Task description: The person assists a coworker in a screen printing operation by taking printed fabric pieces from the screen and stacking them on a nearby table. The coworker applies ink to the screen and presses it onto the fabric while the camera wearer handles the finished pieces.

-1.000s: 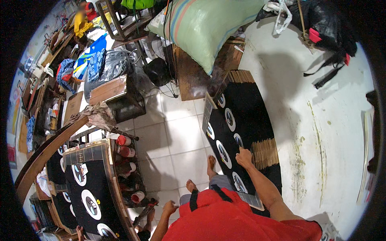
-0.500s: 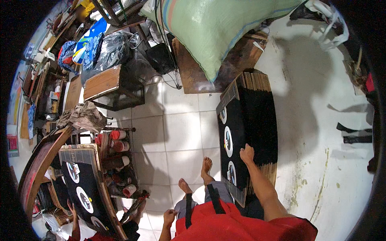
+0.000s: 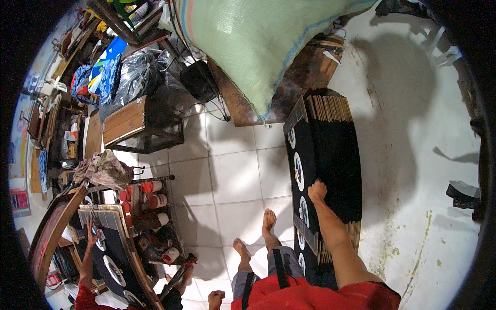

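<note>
My right hand point(image 3: 318, 190) is closed on the upper edge of a black cloth-covered board point(image 3: 305, 199) at the left face of an upright stack. White round prints run along this board, and a grey strip crosses its near end. Beyond my fist, the rest of the stack point(image 3: 338, 155) shows black cloth with brown board ends. Below the front board's near end, more round prints show on another black board point(image 3: 301, 258). My left hand point(image 3: 216, 298) hangs low beside my body, fingers curled, with nothing visible in it.
At lower left, a co-worker's hand point(image 3: 92, 235) touches another printed black board point(image 3: 111, 248). A rack of red-and-white tubs point(image 3: 155, 201) stands beside it. Ahead, a large pale green sack point(image 3: 253, 51) rests on a brown board point(image 3: 227, 103). A wooden-topped box point(image 3: 124, 124) stands left.
The front board has slid away from me along the stack with my right hand on it, exposing prints behind its near end. My left hand is lower in view. The co-worker's hand has moved up their board.
</note>
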### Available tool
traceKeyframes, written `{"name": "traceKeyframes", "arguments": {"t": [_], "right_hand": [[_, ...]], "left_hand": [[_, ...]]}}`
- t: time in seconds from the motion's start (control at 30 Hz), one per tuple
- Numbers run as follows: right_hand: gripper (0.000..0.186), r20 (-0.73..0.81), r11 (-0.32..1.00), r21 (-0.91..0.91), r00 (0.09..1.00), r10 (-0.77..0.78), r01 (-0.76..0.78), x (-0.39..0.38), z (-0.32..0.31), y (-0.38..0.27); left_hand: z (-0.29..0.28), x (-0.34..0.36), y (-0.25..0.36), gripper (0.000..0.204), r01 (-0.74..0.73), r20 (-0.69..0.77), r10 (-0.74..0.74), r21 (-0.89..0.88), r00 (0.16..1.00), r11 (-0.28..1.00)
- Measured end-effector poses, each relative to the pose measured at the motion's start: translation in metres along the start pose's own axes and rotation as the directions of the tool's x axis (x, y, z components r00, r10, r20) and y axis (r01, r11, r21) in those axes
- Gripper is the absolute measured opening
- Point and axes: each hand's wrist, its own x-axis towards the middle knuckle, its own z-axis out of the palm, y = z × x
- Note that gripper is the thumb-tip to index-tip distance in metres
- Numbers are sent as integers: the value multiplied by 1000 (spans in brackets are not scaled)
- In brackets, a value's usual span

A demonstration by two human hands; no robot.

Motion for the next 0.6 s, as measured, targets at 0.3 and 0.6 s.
{"name": "traceKeyframes", "arguments": {"t": [0.3, 0.6], "right_hand": [[34, -66, 1000, -1, 998, 9, -9, 9, 11, 14], [30, -90, 999, -29, 996, 22, -25, 8, 13, 16]], "left_hand": [[8, 1, 19, 16, -23, 23, 24, -53, 999, 998], [-7, 9, 16, 16, -54, 28, 57, -86, 998, 995]]}}
